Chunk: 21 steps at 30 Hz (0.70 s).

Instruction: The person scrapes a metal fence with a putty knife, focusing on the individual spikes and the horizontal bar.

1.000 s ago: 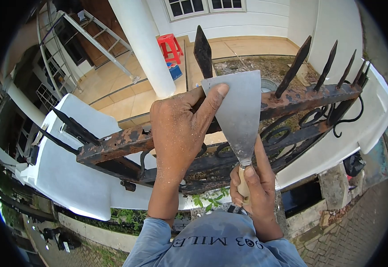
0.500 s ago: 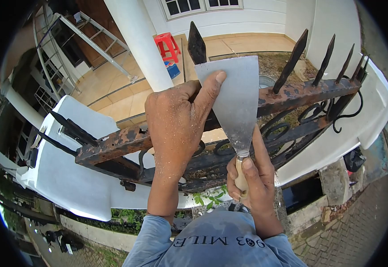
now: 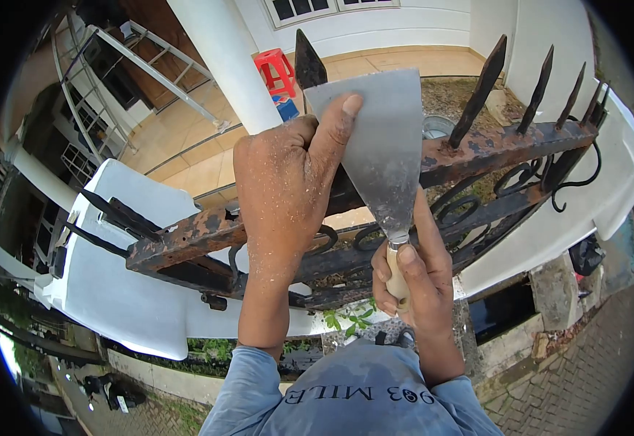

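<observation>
A wide scraper [image 3: 382, 145] with a flat grey metal blade and a pale handle is held up in front of the fence, blade upward. My right hand [image 3: 422, 280] is closed round its handle. The thumb of my left hand [image 3: 281, 182] lies across the blade's left edge, and its other fingers curl behind, mostly hidden. Pale specks of dust cover the back of this hand. Behind the blade runs the fence's top rail [image 3: 506, 149], its black paint flaking over rusty brown metal. A pointed black spike [image 3: 308, 62] rises just beyond my left hand.
More sharp spikes [image 3: 480, 91] stand along the rail to the right, with curled ironwork [image 3: 455, 211] below. White wall sections [image 3: 142, 298] flank the fence. Beyond are a white column [image 3: 222, 65], a red stool [image 3: 275, 71] and a metal ladder [image 3: 161, 73]. Paving [image 3: 579, 370] lies at lower right.
The top of the scraper blade has shifted slightly up and left, along with my left thumb. The fence shifts a little in view. Both hands keep their hold.
</observation>
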Each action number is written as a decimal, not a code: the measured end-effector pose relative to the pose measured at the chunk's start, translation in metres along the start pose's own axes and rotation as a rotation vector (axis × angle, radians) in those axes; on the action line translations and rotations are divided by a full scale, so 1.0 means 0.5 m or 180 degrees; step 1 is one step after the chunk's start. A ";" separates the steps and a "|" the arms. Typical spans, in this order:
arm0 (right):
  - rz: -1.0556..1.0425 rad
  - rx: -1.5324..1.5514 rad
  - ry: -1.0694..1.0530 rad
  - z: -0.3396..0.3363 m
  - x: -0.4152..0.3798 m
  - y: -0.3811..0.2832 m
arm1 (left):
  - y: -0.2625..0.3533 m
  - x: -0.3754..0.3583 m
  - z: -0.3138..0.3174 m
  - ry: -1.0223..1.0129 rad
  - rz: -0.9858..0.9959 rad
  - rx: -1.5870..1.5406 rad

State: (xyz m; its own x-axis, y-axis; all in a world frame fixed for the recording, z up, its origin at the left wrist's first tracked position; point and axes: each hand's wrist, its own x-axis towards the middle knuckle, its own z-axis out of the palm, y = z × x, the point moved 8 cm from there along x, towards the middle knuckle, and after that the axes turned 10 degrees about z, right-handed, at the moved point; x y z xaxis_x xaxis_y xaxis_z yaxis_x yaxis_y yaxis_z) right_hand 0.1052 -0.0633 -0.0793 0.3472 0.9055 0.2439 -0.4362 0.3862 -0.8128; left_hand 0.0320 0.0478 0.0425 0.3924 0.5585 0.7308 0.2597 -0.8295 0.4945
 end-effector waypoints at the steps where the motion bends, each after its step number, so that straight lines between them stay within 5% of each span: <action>1: 0.0017 -0.0128 -0.0022 0.006 0.007 -0.007 | -0.005 0.007 -0.001 -0.0115 0.0035 -0.0043; 8: 0.0205 -0.0199 0.0037 -0.028 -0.060 0.056 | -0.021 -0.043 0.014 -0.0781 0.0793 -0.0056; 14: 0.0030 -0.0173 0.0066 -0.022 -0.043 0.049 | -0.041 -0.036 0.028 -0.1121 -0.0478 -0.1263; 17: 0.0102 -0.0261 0.0187 -0.024 -0.047 0.052 | -0.035 -0.037 0.022 -0.0926 0.0021 -0.0812; 21: 0.0038 -0.0330 0.0160 -0.034 -0.040 0.059 | -0.031 -0.041 0.020 -0.0681 -0.0174 -0.0744</action>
State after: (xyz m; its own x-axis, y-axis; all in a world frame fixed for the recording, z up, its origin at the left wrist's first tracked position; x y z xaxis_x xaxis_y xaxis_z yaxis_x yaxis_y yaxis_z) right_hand 0.0996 -0.0732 -0.1170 0.3848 0.8990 0.2093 -0.3533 0.3529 -0.8664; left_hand 0.0287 0.0489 0.0152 0.5666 0.5681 0.5969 0.0855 -0.7610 0.6431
